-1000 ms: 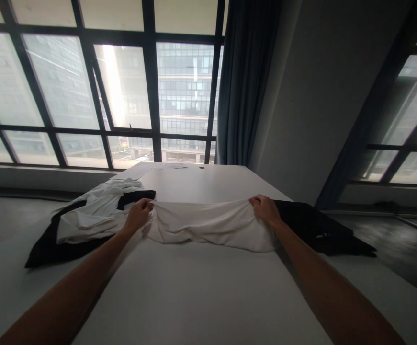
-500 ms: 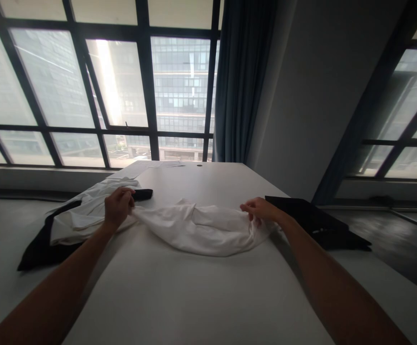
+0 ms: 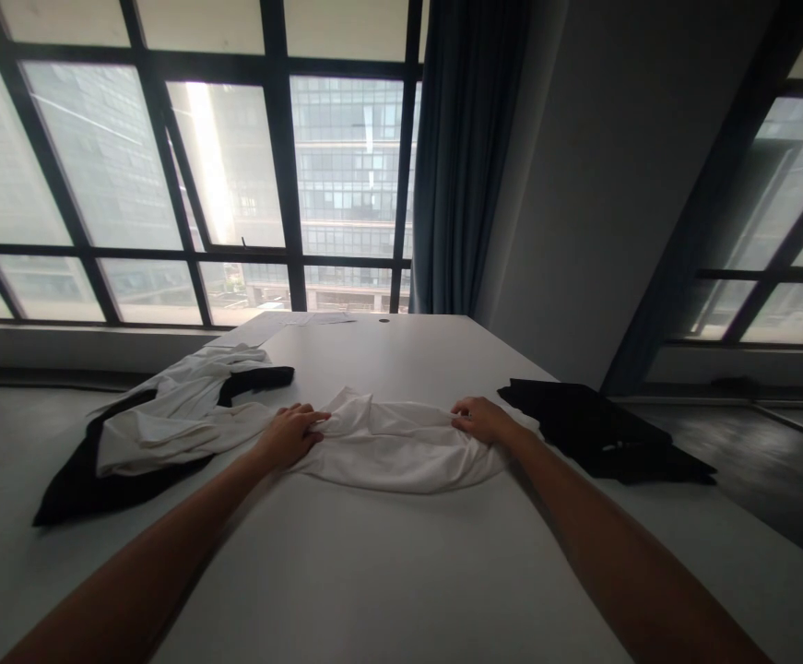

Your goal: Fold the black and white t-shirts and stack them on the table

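A white cloth garment (image 3: 401, 452) lies loosely gathered across the middle of the table, its near edge curved. On its left end rests my left hand (image 3: 294, 433), palm down, fingers stretched toward the centre. At the right end, my right hand (image 3: 482, 420) is closed, with its bent fingers on the upper edge of the cloth. The fabric under both palms is hidden. Beside my left hand, more white cloth (image 3: 166, 429) lies crumpled over a black garment (image 3: 89, 489). I cannot tell whether it joins the middle piece.
The white table (image 3: 373, 563) stretches toward the windows. Dark folded cloth (image 3: 601, 429) lies at its right edge. White sheets (image 3: 304, 319) and a small dark round spot (image 3: 383, 320) are at the far end. A blue curtain (image 3: 463, 166) hangs beyond.
My left hand has moved right and down from the raised left end onto the cloth, its fingers now spread forward. My right hand has shifted slightly left; the garment's ends lie lower.
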`<move>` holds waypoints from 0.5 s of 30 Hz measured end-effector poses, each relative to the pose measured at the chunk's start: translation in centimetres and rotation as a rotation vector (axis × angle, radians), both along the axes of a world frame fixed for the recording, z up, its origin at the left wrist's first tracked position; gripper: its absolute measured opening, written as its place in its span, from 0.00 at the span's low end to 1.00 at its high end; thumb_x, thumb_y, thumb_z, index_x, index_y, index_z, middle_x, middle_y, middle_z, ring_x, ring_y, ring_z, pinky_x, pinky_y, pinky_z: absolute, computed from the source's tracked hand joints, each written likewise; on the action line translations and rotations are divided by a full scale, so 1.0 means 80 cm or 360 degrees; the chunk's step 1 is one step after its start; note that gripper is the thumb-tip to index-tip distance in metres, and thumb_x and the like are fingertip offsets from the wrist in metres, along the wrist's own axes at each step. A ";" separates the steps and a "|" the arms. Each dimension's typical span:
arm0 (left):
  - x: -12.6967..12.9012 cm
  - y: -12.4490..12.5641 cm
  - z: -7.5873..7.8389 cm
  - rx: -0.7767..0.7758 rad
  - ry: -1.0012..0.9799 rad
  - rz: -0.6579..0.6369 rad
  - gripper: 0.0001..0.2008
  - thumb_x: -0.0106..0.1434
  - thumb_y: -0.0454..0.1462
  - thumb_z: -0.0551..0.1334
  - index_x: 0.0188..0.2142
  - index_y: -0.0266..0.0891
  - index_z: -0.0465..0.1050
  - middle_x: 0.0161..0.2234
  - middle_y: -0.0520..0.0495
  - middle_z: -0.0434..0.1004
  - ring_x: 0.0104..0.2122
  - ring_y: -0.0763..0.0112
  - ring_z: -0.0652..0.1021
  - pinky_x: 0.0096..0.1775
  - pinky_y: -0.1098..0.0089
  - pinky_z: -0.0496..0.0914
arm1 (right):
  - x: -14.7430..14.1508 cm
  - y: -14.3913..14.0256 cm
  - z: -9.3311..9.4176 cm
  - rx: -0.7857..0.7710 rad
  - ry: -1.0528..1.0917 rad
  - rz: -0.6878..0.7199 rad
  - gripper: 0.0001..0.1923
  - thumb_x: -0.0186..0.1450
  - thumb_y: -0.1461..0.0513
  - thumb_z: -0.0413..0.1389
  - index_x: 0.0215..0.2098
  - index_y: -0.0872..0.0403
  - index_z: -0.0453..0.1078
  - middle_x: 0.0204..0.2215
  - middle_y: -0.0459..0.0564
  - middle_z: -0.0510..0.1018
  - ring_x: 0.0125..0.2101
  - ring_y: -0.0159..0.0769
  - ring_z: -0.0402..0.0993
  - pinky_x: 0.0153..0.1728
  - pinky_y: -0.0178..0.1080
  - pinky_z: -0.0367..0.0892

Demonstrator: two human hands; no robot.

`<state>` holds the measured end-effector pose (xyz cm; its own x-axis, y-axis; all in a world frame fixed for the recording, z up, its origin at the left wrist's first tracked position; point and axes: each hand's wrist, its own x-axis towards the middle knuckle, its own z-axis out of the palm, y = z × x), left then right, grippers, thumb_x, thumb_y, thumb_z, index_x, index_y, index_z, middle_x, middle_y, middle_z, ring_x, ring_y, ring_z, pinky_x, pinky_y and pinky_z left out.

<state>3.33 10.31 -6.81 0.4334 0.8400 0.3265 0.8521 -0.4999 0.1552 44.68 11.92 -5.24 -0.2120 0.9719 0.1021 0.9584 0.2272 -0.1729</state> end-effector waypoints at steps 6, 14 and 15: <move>-0.020 0.010 0.023 0.0284 -0.0286 0.0004 0.12 0.59 0.38 0.61 0.39 0.44 0.82 0.43 0.44 0.79 0.46 0.56 0.75 0.53 0.56 0.66 | 0.012 0.007 0.006 0.0033 -0.0121 -0.0277 0.14 0.61 0.56 0.59 0.42 0.51 0.79 0.41 0.53 0.82 0.43 0.42 0.77 0.38 0.36 0.66; -0.037 -0.012 0.065 -0.0024 -0.1173 -0.0293 0.19 0.54 0.52 0.67 0.36 0.39 0.81 0.50 0.38 0.80 0.51 0.51 0.76 0.55 0.54 0.69 | 0.013 0.005 0.012 -0.0097 -0.0130 -0.0415 0.12 0.57 0.55 0.61 0.36 0.51 0.81 0.39 0.55 0.83 0.41 0.47 0.78 0.36 0.39 0.67; -0.038 -0.016 0.069 -0.0102 -0.1283 -0.0272 0.21 0.52 0.53 0.68 0.35 0.39 0.80 0.49 0.38 0.81 0.50 0.51 0.77 0.54 0.54 0.70 | 0.013 0.005 0.013 -0.0094 -0.0121 -0.0430 0.12 0.58 0.54 0.60 0.35 0.51 0.81 0.39 0.56 0.83 0.41 0.47 0.78 0.36 0.39 0.67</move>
<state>0.32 9.06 -1.31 0.2101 0.8114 0.5454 0.3800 -0.5817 0.7191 45.71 12.30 -4.16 0.0504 0.9980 0.0374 0.9936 -0.0463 -0.1035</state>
